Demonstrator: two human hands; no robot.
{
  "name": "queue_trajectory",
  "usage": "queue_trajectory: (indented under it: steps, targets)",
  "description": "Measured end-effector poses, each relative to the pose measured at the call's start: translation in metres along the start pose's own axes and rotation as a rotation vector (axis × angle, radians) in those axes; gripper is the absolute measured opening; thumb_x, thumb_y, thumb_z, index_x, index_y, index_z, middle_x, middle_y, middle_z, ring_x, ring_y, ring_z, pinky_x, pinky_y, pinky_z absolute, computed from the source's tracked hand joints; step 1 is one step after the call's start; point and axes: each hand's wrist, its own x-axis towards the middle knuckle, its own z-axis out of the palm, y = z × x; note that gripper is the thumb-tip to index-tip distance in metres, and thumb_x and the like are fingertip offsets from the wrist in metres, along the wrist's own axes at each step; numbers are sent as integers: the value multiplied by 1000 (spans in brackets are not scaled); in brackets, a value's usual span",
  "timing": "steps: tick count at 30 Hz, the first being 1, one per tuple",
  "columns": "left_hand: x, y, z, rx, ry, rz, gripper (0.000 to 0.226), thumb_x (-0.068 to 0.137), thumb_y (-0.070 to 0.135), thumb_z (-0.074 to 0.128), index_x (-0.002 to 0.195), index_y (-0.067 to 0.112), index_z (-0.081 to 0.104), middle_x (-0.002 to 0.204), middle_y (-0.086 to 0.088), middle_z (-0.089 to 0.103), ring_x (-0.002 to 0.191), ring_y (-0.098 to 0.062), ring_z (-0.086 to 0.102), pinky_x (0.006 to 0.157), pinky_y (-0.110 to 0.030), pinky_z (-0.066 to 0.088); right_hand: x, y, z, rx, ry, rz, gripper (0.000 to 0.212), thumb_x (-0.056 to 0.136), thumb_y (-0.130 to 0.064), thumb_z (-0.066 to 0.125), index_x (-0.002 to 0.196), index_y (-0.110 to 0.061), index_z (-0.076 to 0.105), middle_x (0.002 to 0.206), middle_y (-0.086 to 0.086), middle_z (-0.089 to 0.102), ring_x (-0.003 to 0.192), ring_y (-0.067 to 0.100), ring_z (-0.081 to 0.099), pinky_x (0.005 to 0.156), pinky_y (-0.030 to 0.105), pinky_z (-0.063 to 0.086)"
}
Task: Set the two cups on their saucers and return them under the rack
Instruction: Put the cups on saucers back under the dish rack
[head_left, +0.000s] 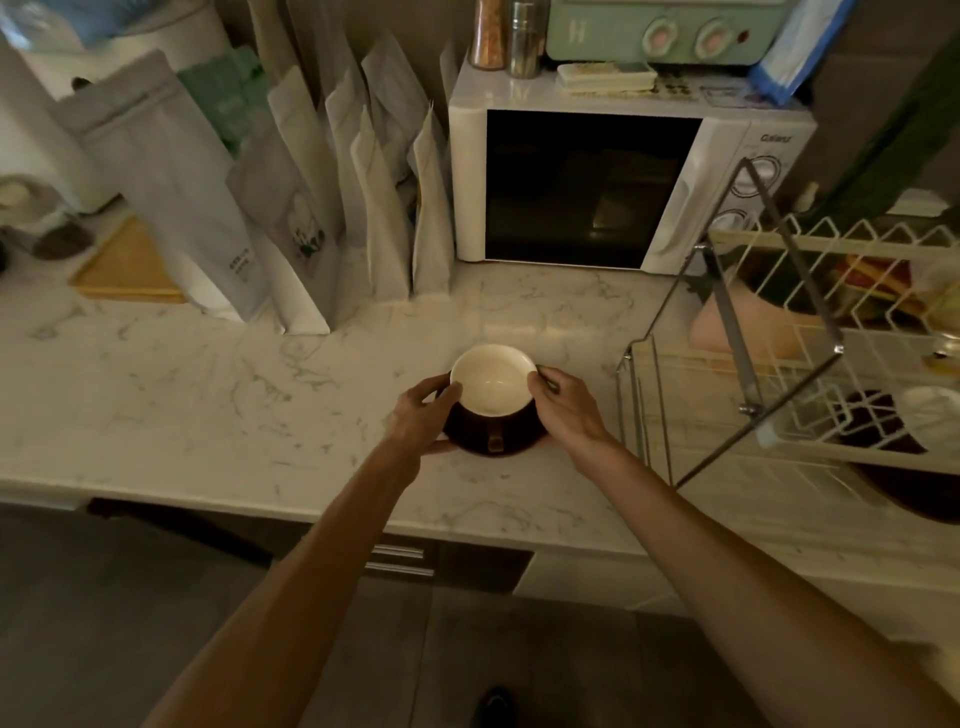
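From the head view I see one cup (492, 382) at centre frame, sitting on its saucer (511, 441) on the counter (208, 395). The cup is round and glossy, cream inside and dark brown outside, with its handle turned toward me. The saucer is the same dark glaze and shows as a crescent below the cup. My left hand (421, 415) curls around the cup's left side, thumb on the rim, lower fingers near the saucer edge. My right hand (563, 402) cups the right side, fingertips on the rim. The counter is pale veined marble. At right stands a white wire rack (779, 332); beneath it at lower right sits a second cup (930, 418), blurred.
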Motion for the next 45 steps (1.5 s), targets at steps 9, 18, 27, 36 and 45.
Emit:
queue_trajectory:
  steps: [9,18,27,36,45]
  targets:
    - [-72,-20,1,-13,67,49,26,92,29,61,118,28,59,127,-16,59,116,-33,58,67,-38,61,-57,11,-16,65,-80,-76,40,100,-38,47,135,-22,56,131,1,60,119,21,55,99,43,51]
    - [-148,-49,16,0,107,43,24,92,28,61,116,28,58,130,-14,56,119,-36,55,80,-47,59,-123,37,-40,80,-153,-79,40,99,-40,48,134,-22,56,123,-1,59,113,21,57,90,48,57]
    - [-205,-78,49,75,81,82,26,89,31,63,114,32,55,119,-8,57,114,-32,59,63,-30,58,-173,72,-83,101,-186,-97,33,100,-34,49,128,-23,60,109,-3,59,102,18,58,86,47,59]
    - [-233,-91,98,98,-70,81,35,86,34,66,119,32,56,125,-10,57,108,-29,62,56,-22,58,-197,108,-149,97,-174,-67,34,98,-36,52,130,-28,59,120,-1,61,111,21,58,80,42,62]
    - [-235,-79,155,106,-176,108,32,88,34,65,118,36,56,99,2,61,90,-13,63,57,-22,57,-206,131,-206,166,-59,-18,32,98,-32,55,128,-26,61,119,-1,60,110,20,57,71,35,62]
